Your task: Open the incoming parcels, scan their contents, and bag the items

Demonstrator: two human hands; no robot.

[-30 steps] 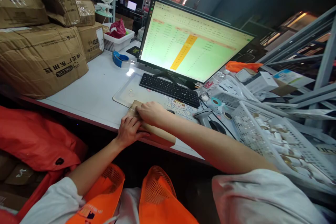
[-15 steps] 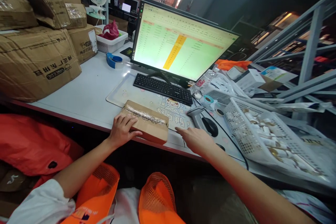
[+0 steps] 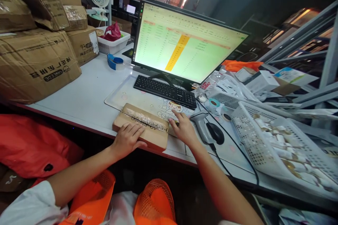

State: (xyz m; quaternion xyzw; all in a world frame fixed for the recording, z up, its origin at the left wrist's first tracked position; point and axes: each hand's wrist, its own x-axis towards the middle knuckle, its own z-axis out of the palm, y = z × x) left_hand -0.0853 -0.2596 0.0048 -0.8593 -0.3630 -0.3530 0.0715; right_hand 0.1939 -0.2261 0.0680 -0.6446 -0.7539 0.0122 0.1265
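Clearly, my left hand lies over the near side of the cardboard box, its fingers loosely spread on top and thumb along the near edge, resting rather than wrapped round it. The box sits flat under that palm, along the near edge of the desk, its far side over the mat. My right hand is just beyond the box's other end, thumb and forefinger apart around a small dark thing; it is too small and half hidden, so I can't tell whether they pinch it. Past those knuckles are the scanner and the mouse.

I judge the box light to middling, stiff along its edges, with a top that could give under a hard push. The shiny tape beyond my left fingertips looks slick, so bare card should grip better. For lifting, I'd favour a palm on each short end, low down; what's inside, fragile or not, doesn't show.
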